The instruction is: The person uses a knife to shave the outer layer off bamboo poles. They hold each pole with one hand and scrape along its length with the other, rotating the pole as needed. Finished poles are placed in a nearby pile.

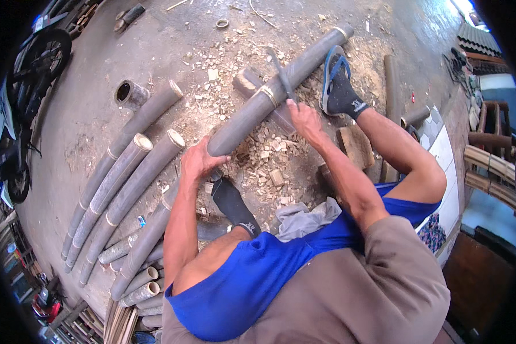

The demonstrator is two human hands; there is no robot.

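A thick grey-brown bamboo pole (238, 127) lies slantwise from my left hand up to the far right, with a pale ring cut round its middle. My left hand (198, 160) grips its near end, the thumb lying along the end. In my right hand (305, 121) is the handle of a machete (281, 71), whose dark, narrow blade crosses over the pole just past the pale ring. Whether the edge touches the bamboo I cannot tell. Under the pole's middle lies a wooden block (247, 82), partly hidden. My right foot, in a blue-edged flip-flop (327, 80), rests close to the pole's far part.
Pale wood chips (266, 150) litter the floor round the pole. Several bamboo poles (133, 172) lie at the left, beside a short hollow bamboo piece (131, 94). A grey cloth (307, 219) lies between my legs. At the far left stands a motorcycle (26, 97).
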